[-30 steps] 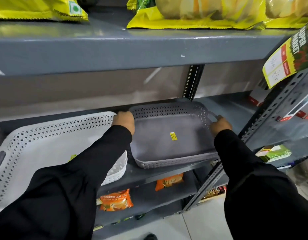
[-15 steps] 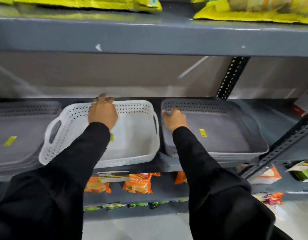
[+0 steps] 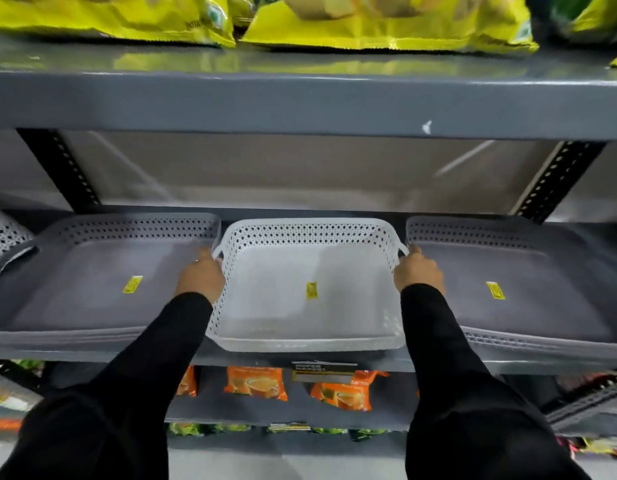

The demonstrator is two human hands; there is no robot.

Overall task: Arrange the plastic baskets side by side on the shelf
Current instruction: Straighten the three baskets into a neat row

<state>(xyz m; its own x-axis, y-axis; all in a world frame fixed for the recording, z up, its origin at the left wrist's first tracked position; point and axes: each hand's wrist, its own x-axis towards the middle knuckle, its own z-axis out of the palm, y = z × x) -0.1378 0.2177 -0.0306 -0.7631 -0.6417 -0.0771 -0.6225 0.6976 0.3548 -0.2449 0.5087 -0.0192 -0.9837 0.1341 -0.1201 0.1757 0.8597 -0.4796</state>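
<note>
A white perforated plastic basket (image 3: 286, 306) sits in the middle of the grey metal shelf (image 3: 386, 364), a yellow sticker on its floor. My left hand (image 3: 201, 277) grips its left handle and my right hand (image 3: 418, 273) grips its right handle. A grey basket (image 3: 92, 292) lies right beside it on the left, and another grey basket (image 3: 529, 299) lies right beside it on the right. Both grey baskets carry a yellow sticker. The edge of one more white basket (image 3: 4, 233) shows at the far left.
An upper shelf board (image 3: 300, 98) hangs close above, loaded with yellow snack bags (image 3: 386, 22). Black perforated uprights (image 3: 556, 181) stand at the back left and right. Orange packets (image 3: 255, 382) lie on the shelf below, and a price label (image 3: 322, 370) hangs on the front edge.
My view has swung left, so the white basket is centred. My left hand moved from its back rim to its left handle; my right hand left the grey basket for the white basket's right handle.
</note>
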